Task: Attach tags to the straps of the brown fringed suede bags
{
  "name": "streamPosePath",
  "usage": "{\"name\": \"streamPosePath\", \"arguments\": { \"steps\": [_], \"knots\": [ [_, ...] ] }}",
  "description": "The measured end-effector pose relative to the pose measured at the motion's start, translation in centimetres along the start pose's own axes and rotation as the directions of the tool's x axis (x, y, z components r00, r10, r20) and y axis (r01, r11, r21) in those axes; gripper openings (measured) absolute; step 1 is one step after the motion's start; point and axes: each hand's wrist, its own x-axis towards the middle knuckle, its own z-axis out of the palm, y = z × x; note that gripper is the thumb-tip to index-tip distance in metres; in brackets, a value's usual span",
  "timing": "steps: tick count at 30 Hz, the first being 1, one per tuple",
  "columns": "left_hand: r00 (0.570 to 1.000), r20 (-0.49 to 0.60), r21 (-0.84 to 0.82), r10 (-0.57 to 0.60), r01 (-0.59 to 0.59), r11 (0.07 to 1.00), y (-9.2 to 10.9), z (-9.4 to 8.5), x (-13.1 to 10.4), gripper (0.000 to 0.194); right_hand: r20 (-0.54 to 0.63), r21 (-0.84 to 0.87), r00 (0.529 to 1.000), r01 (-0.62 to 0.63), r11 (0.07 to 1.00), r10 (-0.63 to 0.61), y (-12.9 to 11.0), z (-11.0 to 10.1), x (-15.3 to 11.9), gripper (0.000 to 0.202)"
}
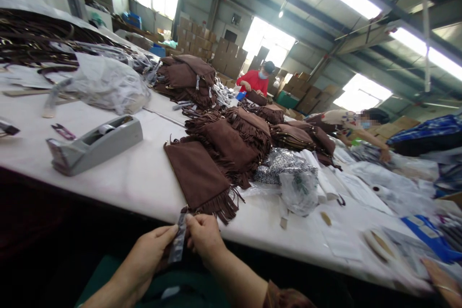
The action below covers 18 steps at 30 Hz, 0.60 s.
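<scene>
At the table's front edge, a small clear plastic strip [176, 245] hangs between my two hands. My left hand [153, 250] pinches it from the left, and my right hand [205, 236] closes on its upper right side. Just beyond my fingers lies a flat brown fringed bag [198, 171], its near corner reaching the top of the strip. Whether the strip is fastened to the bag is hidden by my fingers. More brown fringed bags [231, 137] are heaped behind it.
On the white table [119, 173] are a grey tape dispenser [97, 144], small purple snips [63, 131], plastic-wrapped items [288, 173] and a tape roll [378, 245]. Two people work farther back; another person's hand [442, 276] rests at the right edge.
</scene>
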Motion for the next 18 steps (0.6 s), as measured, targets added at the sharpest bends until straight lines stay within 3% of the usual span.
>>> {"name": "streamPosePath", "arguments": {
  "steps": [4, 8, 18],
  "knots": [
    [0.999, -0.052, -0.048, -0.007, 0.004, 0.999, -0.8, 0.0, 0.0, 0.054, -0.016, -0.015, 0.999, -0.032, 0.999, 0.032, 0.5, 0.3, -0.4, 0.025],
    [0.989, -0.139, -0.043, 0.051, -0.058, 0.997, -0.4, 0.3, 0.0, 0.055, -0.074, -0.019, 0.997, 0.03, 0.999, -0.031, 0.8, 0.7, 0.2, 0.022],
    [0.949, -0.173, 0.224, 0.265, -0.224, 0.948, 0.3, 0.4, 1.2, 0.059, -0.179, -0.052, 0.953, 0.238, 0.97, -0.243, 1.8, 1.1, 0.7, 0.022]
  ]
}}
